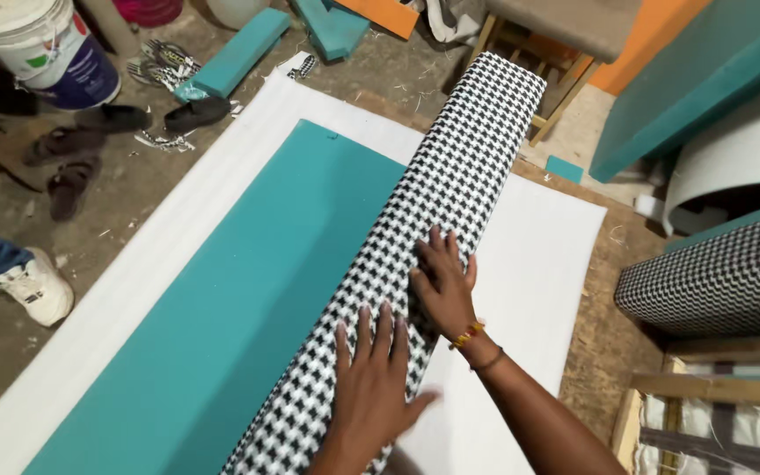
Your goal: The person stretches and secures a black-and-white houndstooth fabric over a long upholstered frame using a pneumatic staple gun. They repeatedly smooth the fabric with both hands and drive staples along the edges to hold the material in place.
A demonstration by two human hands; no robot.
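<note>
Roll (pixel 450 202): checked cloth, judged soft, long, maybe heavy.
Left hand (pixel 371 387): laid flat, fingers apart.
Right hand (pixel 442 286): laid flat too.
Hold: best taken underneath, near both ends.

Bare forearms, beaded wrist: an upholstery worker's hands seen from above

The person is wearing no sleeves in view, both forearms showing bare to the frame's lower edge. The right hand (pixel 444 286) is wearing a bracelet of orange and yellow beads (pixel 467 334) at the wrist, with a thin dark band (pixel 488 359) just behind it. The left hand (pixel 371 387) is wearing nothing.
</note>
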